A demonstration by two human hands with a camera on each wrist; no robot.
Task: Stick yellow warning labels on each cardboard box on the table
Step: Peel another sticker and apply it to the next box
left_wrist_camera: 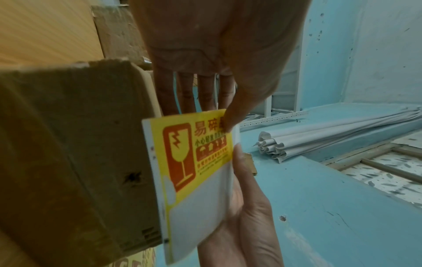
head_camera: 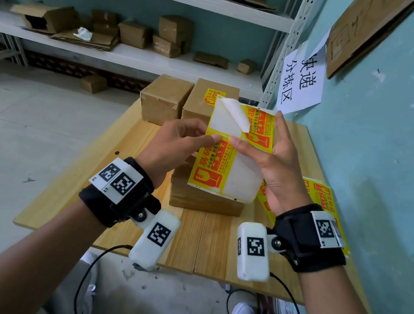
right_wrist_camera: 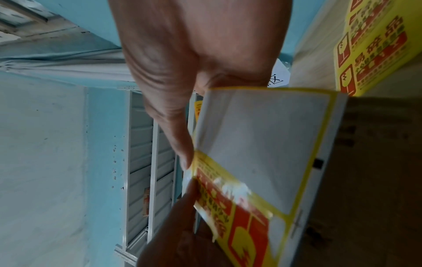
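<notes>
Head view | label sheet (head_camera: 229, 159) being held up over the nearest box (head_camera: 205, 199) | left hand (head_camera: 176, 145) pinching a label's edge, right hand (head_camera: 276, 163) gripping the sheet | peeling in progress (next, probably: press it onto that box)

The label sheet (head_camera: 229, 159) is held above the near cardboard box (head_camera: 203, 198), between the left hand (head_camera: 176, 142) and the right hand (head_camera: 279, 161). Two more boxes (head_camera: 166, 98) stand side by side behind, at the far edge of the table (head_camera: 123, 145). Other label sheets (head_camera: 327, 196) lie on the table at the right, beside the wall (head_camera: 385, 154).
</notes>
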